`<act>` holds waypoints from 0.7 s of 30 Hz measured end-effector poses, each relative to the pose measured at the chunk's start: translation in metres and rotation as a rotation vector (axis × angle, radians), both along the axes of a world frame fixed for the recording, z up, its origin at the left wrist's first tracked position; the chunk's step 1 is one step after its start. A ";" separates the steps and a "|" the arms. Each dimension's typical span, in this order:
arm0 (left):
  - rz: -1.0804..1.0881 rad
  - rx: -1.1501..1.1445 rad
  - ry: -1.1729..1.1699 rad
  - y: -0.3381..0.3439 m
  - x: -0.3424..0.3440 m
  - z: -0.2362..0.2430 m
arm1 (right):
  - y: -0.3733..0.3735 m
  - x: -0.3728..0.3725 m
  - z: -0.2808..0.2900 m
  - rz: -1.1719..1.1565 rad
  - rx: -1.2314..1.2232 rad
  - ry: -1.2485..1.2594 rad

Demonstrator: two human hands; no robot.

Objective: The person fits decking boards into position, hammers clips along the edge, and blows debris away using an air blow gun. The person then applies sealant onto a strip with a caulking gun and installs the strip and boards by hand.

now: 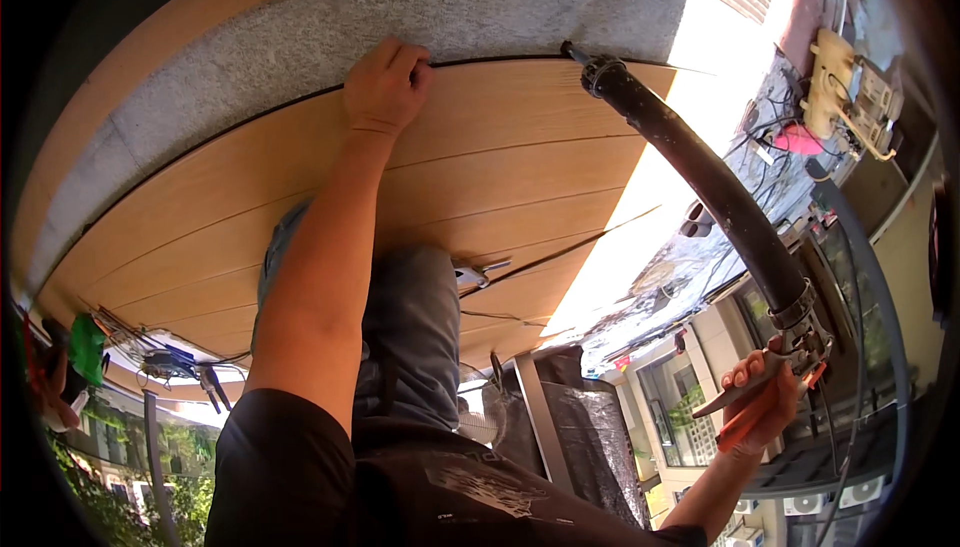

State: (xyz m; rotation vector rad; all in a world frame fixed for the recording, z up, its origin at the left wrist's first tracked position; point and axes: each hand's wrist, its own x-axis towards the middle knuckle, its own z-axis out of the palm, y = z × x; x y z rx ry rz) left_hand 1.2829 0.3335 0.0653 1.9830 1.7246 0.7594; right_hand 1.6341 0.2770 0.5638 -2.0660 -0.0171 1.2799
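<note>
My right hand (pixel 768 412) grips the handle of a caulking gun with a long black barrel (pixel 715 187), at the lower right. The barrel slants up and left, and its nozzle (pixel 572 51) meets the dark seam between wood-look boards (pixel 510 137) and a rough grey strip (pixel 450 7). Further left along that seam, my left hand (pixel 383 87) rests with its fingers curled against the boards' edge. Whether anything is pinched in those fingers is hidden.
My jean-clad knee (pixel 415 317) is over the boards, beside a small metal tool (pixel 478 275) and a dark thin rod or cable (pixel 560 247). Cables and tools (pixel 165 357) lie at the left. A beige machine (pixel 830 82) and a pink piece (pixel 798 140) are at the upper right.
</note>
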 end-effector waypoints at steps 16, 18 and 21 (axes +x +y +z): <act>0.004 -0.080 0.014 0.000 0.003 0.006 | -0.016 0.010 -0.002 0.005 0.039 -0.011; -0.004 -0.087 0.038 -0.001 0.002 0.007 | -0.020 0.012 -0.002 0.005 0.093 0.044; -0.007 -0.072 0.051 0.000 0.001 0.007 | -0.016 -0.001 0.000 -0.008 0.188 0.123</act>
